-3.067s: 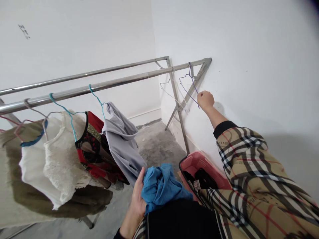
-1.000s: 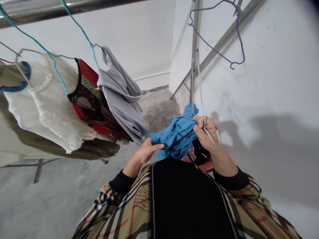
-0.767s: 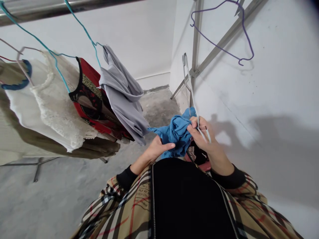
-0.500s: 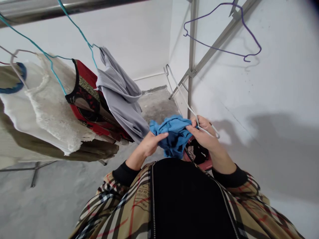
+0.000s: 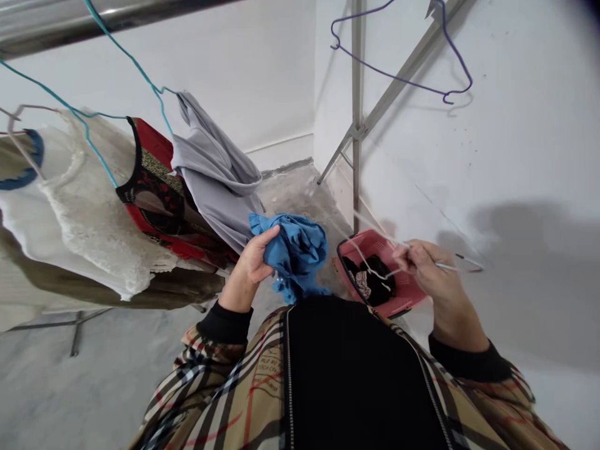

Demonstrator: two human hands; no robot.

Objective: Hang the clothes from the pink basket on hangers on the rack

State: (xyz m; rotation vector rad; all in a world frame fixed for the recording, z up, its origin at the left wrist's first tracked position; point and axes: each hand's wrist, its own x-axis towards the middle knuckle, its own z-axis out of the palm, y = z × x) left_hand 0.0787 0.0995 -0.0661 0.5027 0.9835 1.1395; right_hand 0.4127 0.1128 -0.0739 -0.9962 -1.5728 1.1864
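Observation:
A bunched blue garment hangs from my left hand, which is closed on its left side with the thumb on top. What kind of garment it is, the folds hide. Off to the right, my right hand is closed round a white wire hanger, which is partly smeared by motion. The hanger and the garment are apart. Below the hanger stands a pink basket with dark and patterned clothes in it.
On the left, a grey garment, a red and black top and white lace clothing hang on hangers under a metal rail. A purple hanger hangs by the metal frame at the right wall.
My right hand has let go of the blue garment and moved right with the white hanger, which has turned lower. My left hand has drawn the garment left. More of the basket shows.

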